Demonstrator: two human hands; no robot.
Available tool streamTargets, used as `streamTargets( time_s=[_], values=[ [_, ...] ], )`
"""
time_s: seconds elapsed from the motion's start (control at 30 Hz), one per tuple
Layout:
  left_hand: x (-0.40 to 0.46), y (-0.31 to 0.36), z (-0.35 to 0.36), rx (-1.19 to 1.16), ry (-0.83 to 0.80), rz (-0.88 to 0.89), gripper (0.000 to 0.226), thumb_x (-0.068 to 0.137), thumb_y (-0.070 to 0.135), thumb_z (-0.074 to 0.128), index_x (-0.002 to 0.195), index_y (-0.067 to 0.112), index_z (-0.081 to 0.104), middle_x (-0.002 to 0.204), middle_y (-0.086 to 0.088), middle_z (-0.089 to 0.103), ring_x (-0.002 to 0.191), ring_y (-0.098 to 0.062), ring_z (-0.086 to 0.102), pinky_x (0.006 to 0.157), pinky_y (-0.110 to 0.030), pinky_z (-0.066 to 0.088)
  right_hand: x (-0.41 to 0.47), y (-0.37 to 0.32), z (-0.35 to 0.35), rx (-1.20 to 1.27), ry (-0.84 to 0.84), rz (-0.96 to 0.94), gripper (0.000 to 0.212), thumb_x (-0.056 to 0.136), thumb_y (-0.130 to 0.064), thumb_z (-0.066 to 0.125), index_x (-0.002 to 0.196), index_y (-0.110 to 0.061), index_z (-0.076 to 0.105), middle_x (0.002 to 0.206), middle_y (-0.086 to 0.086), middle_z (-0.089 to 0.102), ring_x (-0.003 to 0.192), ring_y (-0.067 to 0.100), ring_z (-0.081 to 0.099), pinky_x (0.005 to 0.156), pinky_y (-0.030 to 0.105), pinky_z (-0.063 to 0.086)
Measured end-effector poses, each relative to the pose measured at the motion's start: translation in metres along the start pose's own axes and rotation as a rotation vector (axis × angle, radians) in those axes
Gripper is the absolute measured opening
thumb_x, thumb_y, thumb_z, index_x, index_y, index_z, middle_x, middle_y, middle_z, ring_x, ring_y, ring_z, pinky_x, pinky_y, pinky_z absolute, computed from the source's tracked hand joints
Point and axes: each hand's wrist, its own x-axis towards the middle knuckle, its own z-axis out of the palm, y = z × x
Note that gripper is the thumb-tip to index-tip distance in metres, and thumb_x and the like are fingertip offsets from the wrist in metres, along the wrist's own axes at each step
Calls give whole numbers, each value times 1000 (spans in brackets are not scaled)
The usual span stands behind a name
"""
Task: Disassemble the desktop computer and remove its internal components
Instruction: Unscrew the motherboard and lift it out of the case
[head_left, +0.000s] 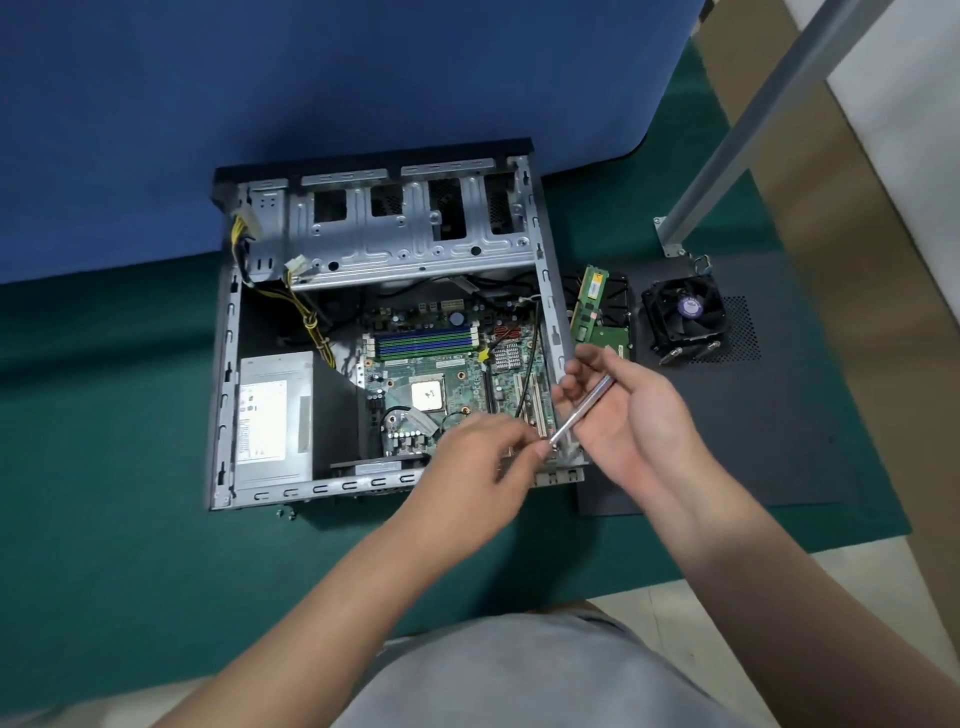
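An open desktop case (223, 395) lies flat on a green mat. Inside it are the green motherboard (447, 364) with a bare CPU (429, 396), empty blue memory slots (423, 342), and a grey power supply (272, 421) at the left. My right hand (623, 415) grips a silver screwdriver (584, 409) slanting down toward the case's near right corner. My left hand (480, 467) pinches the screwdriver's tip end there; the image is blurred around its fingers. A metal drive cage (405, 249) spans the case's far side.
To the right of the case, a dark side panel (753, 441) lies on the mat with a CPU cooler fan (683, 317), a memory stick (589, 296) and a green circuit board (613, 338) on it. A metal post (753, 119) rises at the right. Blue cloth covers the back.
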Motion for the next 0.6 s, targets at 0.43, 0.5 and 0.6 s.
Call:
streamTargets(
  time_s=[0.43, 0.5, 0.6],
  values=[
    [-8, -76, -78, 157, 88, -128, 14, 92, 29, 56, 79, 24, 59, 75, 17, 52, 82, -5, 43, 68, -19, 27, 29, 64, 33, -637, -47, -5, 9, 90, -1, 59, 93, -6, 66, 82, 9, 63, 72, 15, 69, 70, 25, 56],
    [-6, -84, -88, 226, 81, -96, 15, 93, 29, 55, 83, 21, 62, 79, 14, 53, 85, -9, 45, 72, -23, 32, 36, 72, 39, -630, -59, -12, 8, 89, -2, 60, 94, -5, 65, 83, 9, 68, 79, 20, 71, 71, 26, 56],
    [4, -95, -100, 309, 80, -71, 16, 93, 28, 54, 89, 17, 65, 88, 7, 56, 90, -16, 48, 79, -29, 37, 49, 81, 47, -624, -55, -35, 7, 89, -2, 61, 95, -4, 64, 83, 11, 71, 85, 24, 71, 72, 27, 57]
  ],
)
